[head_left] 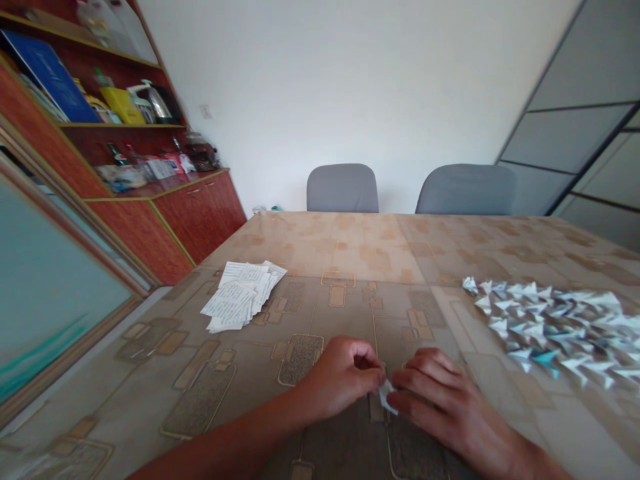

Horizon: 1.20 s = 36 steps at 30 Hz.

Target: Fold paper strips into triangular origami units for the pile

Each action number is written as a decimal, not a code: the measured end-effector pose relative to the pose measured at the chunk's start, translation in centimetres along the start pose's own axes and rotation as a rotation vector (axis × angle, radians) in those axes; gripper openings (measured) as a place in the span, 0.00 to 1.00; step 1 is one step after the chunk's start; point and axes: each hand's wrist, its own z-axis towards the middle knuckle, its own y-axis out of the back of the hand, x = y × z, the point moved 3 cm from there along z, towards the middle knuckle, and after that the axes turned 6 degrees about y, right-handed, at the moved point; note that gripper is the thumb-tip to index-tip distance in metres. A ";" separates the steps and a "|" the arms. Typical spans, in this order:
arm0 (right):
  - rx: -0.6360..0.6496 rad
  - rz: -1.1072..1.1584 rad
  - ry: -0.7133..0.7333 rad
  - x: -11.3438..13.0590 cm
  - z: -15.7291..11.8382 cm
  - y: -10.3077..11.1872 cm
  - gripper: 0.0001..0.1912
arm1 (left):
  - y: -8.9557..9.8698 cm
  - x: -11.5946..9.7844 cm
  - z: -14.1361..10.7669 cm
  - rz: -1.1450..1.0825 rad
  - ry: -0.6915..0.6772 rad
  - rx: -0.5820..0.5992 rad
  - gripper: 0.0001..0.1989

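Observation:
A small folded piece of white paper [387, 397] is between my two hands, low in the middle of the view. My left hand [343, 377] pinches its upper left end between thumb and forefinger. The fingers of my right hand [440, 400] press on its right side, with the thumb hidden beneath. A loose pile of printed paper pieces [240, 293] lies on the table to the left. Rows of small folded paper pieces [555, 327], mostly white with one teal, stand on the table at the right.
The patterned tablecloth [320, 247] covers the table. Two grey chairs [343, 188] stand at its far side, by a white wall. A red-brown cabinet [195, 213] with a kettle [157, 103] and bottles on its shelves is at the left.

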 end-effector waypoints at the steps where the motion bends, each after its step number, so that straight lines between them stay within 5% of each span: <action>1: 0.005 0.012 -0.007 -0.1 0.0 -0.1 0.11 | 0.0 0.0 0.0 0.051 -0.020 -0.019 0.04; 7: 0.098 0.094 -0.107 -1.0 -0.9 -1.6 0.08 | 0.2 -0.2 -0.5 0.410 -0.225 -0.125 0.03; 12: 0.171 0.194 -0.139 -1.5 -1.4 -2.1 0.08 | 0.0 -0.6 -1.5 0.661 -0.538 0.027 0.05; 23: 0.096 0.421 -0.273 -2.7 -1.6 -2.3 0.06 | -0.4 -0.5 -1.5 0.716 -0.571 0.033 0.05; 36: 0.061 0.334 -0.486 -2.7 -1.7 -3.4 0.08 | 0.5 -2.3 -2.0 1.127 -0.926 0.118 0.06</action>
